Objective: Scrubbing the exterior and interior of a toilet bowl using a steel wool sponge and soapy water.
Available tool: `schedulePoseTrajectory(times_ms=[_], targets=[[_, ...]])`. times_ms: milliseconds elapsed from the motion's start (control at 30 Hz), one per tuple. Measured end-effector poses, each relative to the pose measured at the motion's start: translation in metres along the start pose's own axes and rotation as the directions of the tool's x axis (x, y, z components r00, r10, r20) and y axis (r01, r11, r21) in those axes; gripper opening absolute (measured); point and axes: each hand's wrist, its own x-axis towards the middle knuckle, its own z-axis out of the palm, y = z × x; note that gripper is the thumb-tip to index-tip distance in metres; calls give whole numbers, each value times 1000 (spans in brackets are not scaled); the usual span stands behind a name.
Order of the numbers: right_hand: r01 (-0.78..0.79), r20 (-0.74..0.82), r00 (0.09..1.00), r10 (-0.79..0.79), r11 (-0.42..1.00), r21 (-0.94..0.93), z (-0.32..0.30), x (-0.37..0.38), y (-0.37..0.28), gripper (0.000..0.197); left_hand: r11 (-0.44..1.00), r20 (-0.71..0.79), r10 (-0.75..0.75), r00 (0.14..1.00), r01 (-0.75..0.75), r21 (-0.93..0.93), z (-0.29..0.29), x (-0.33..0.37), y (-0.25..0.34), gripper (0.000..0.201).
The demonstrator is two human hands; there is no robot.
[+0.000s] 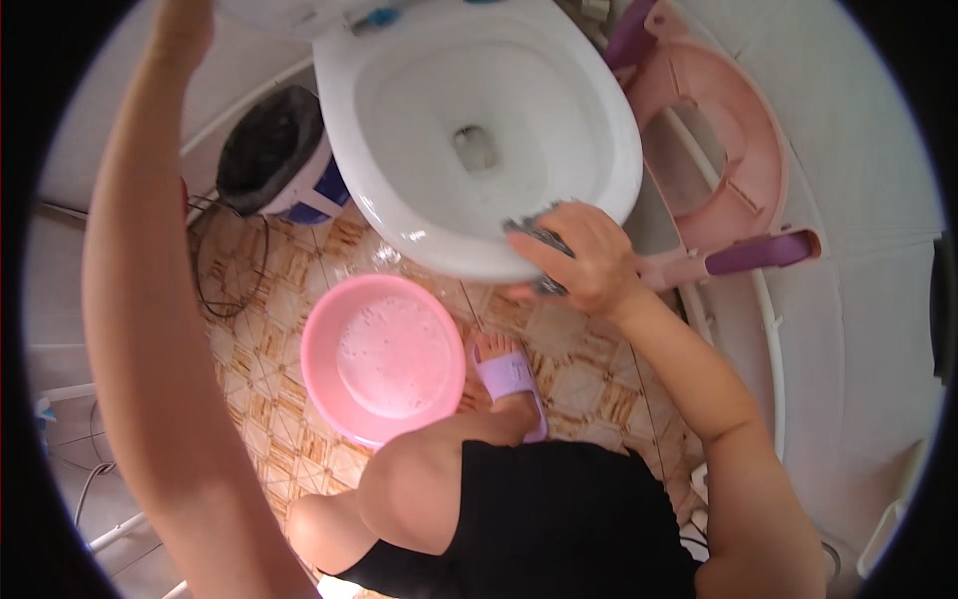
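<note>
The white toilet bowl (399, 215) stands before me with its rim exposed and a little water at the bottom. My right hand (594, 255) is closed around a crumpled dark grey cloth or scouring pad (544, 240) and presses it over the bowl's front rim. My left arm reaches up the left side, and only the base of my left hand (185, 30) shows, near the raised white lid (284, 12); its fingers lie beyond the picture's edge. On the floor below the bowl stands a pink basin (317, 374) of foamy water.
A bin (299, 195) with a black liner stands left of the bowl, beside loose dark cables (235, 299). Against the right wall leans a pink and purple plastic frame (763, 170). My foot in a lilac slipper (507, 371) rests on the tiled floor (579, 364), right of the basin.
</note>
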Motion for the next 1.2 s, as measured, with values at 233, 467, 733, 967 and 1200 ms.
schedulePoseTrajectory(times_ms=[233,467,733,967,1200], targets=[[-203,126,976,176,947,250,-35,3,45,31,999,-66,-32,997,31,-10,21,-20,2,53],[-333,306,895,324,943,-23,33,63,-58,35,998,-39,-42,998,43,43,11,-14,2,56],[-298,227,916,332,939,-172,52,72,-77,44,997,-30,-74,997,74,3,11,-18,10,65],[-151,115,982,152,988,-18,-2,19,-30,39,999,-33,-44,998,45,31,17,-20,12,66],[-729,-5,573,819,513,453,-16,56,8,30,997,-46,-53,997,56,44,11,-20,4,60]])
